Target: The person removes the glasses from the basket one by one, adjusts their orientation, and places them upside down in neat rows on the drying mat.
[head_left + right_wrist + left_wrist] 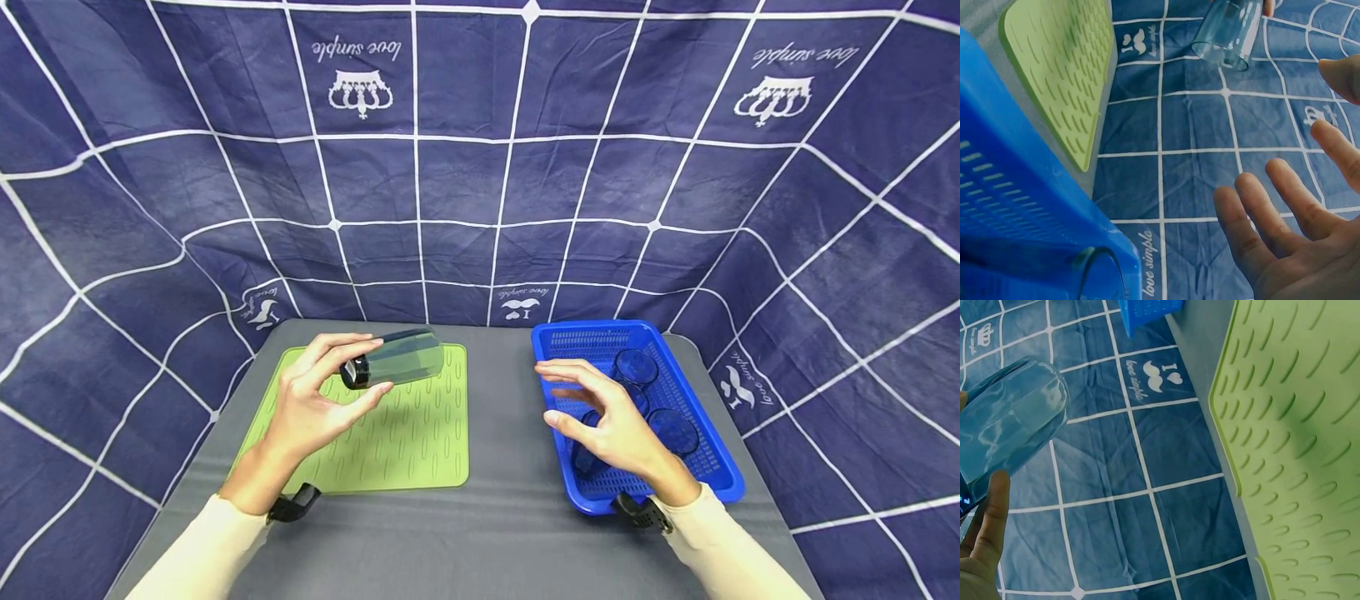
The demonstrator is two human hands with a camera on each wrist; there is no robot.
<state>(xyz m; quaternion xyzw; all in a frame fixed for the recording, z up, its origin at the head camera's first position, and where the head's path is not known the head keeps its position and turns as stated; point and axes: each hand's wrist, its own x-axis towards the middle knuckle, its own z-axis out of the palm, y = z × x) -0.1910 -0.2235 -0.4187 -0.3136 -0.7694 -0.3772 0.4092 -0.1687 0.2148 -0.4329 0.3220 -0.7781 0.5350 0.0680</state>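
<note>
My left hand (311,408) grips a clear drinking glass (408,357) at its thick, dark base, thumb on one side and fingers on the other. The glass lies nearly sideways in the air above a green ridged mat (420,458), its mouth turned to the right. In the left wrist view, the thumb or a fingertip presses the side of the glass (1016,419). My right hand (611,425) holds nothing and hovers over the left part of a blue plastic basket (731,487), fingers spread and relaxed, as the right wrist view also shows.
Several glasses (672,432) lie or stand inside the basket, partly hidden by my right hand. A grey tabletop (502,417) runs between mat and basket. Blue checked cloth (465,183) hangs behind and along both sides.
</note>
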